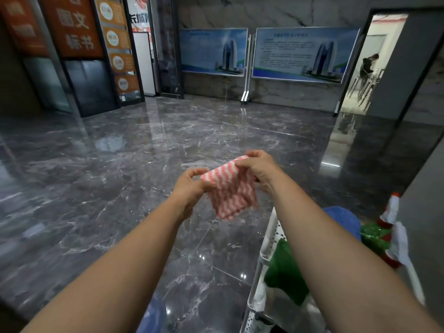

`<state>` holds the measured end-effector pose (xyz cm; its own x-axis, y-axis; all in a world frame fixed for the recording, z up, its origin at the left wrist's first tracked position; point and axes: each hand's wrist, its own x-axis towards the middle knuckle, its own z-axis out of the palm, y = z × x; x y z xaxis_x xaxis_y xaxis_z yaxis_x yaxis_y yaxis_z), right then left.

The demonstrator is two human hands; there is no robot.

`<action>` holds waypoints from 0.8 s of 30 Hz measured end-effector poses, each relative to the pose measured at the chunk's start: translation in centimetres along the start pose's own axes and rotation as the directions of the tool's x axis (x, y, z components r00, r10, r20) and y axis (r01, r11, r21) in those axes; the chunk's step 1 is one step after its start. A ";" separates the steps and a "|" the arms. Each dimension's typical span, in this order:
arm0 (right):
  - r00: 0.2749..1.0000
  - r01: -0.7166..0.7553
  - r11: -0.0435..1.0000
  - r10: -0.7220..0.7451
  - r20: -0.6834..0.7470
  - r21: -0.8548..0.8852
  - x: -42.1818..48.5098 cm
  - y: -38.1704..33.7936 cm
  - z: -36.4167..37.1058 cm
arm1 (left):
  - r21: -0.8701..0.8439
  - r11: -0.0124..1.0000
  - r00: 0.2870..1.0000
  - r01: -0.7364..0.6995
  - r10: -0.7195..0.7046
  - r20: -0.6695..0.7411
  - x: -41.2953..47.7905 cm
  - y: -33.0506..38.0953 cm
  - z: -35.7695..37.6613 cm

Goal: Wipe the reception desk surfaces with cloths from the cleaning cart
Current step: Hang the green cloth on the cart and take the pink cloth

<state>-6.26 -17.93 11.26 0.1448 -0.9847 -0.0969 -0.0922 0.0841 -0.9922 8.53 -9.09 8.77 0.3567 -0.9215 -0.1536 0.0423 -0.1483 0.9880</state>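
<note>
Where the cloth (230, 188) hangs: in the air above the dark marble floor (120, 176), just left of the white cart (270, 236).
Cloth axis: top edge slants, rising to the right; the folded striped body drops below it.
Left hand (189, 186): fingers curled, pinching the lower left corner.
Right hand (262, 169): fingers curled over the upper right corner.
Arms: both stretched forward, the hands close together.
Cart: a green cloth (283, 272) lies in it.

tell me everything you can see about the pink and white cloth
The cloth is small, roughly square, with wavy pink and white stripes and a fluffy, towel-like look. It hangs in the air above the dark marble floor, lower edge free. The left hand pinches its upper left corner; the right hand grips its upper right corner.
</note>
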 end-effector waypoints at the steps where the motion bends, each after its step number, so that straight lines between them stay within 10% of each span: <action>1: 0.999 0.021 0.999 -0.020 0.043 -0.025 -0.1 -0.1 0.5 | 0.001 1.000 0.999 -0.024 0.024 -0.024 -0.1 0.1 -0.8; 13: 0.897 0.437 0.704 -0.296 0.328 -0.560 -2.6 0.2 10.0 | 0.409 0.905 0.928 -0.113 0.243 -0.282 -1.7 -1.5 -13.0; 24: 0.803 0.491 0.847 -0.349 0.484 -0.203 -10.5 -0.4 25.9 | 0.204 0.967 0.785 -0.154 0.245 -0.569 -13.4 -0.7 -25.8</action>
<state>17.76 -3.71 10.68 0.6250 -0.7458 0.2305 -0.2071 -0.4432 -0.8722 27.78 12.58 10.49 0.8211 -0.5558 0.1296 -0.2047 -0.0749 0.9760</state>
